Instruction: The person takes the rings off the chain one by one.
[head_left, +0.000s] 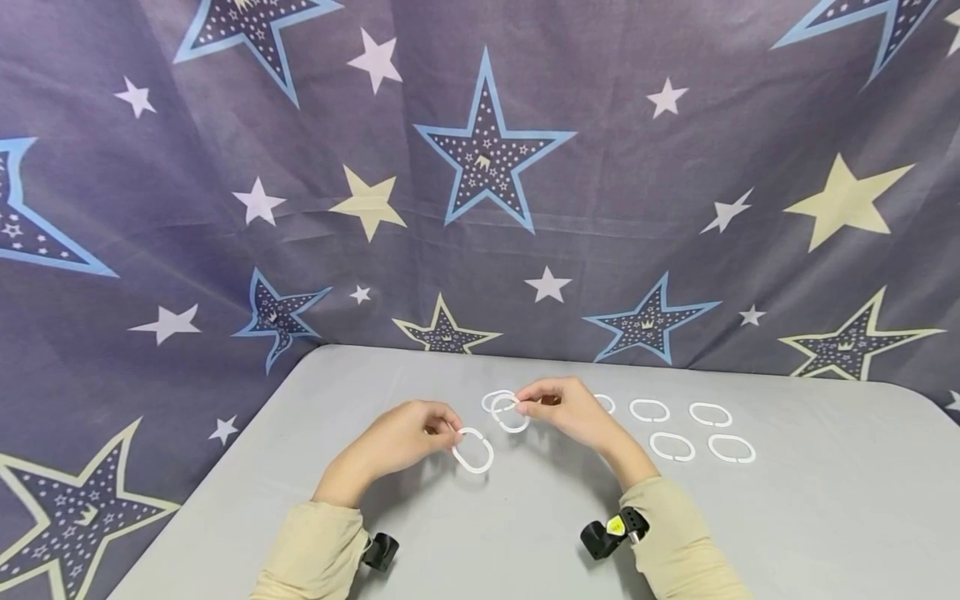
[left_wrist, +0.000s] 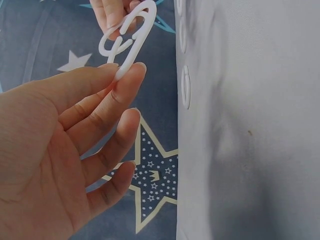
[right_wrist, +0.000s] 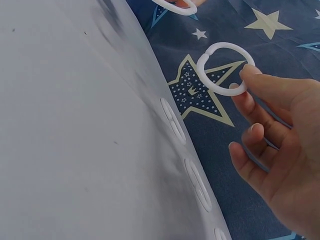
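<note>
My left hand [head_left: 405, 435] pinches a white oval plastic link [head_left: 491, 457] with a small split in its side. Thumb and fingertips hold it at one end above the table. A second white link [head_left: 512, 430] is pinched between the thumb and index finger of my right hand [head_left: 573, 412]. In the right wrist view this link [right_wrist: 200, 67] shows its split at the upper left, while the other fingers curl loosely below. The two held links overlap in the left wrist view but stand apart in the head view.
One white link [head_left: 486, 400] lies on the grey table [head_left: 525, 533] behind the right hand's link. Several more, such as this link [head_left: 731, 461], lie in two rows to the right. A star-patterned curtain [head_left: 600, 183] hangs behind the table's far edge.
</note>
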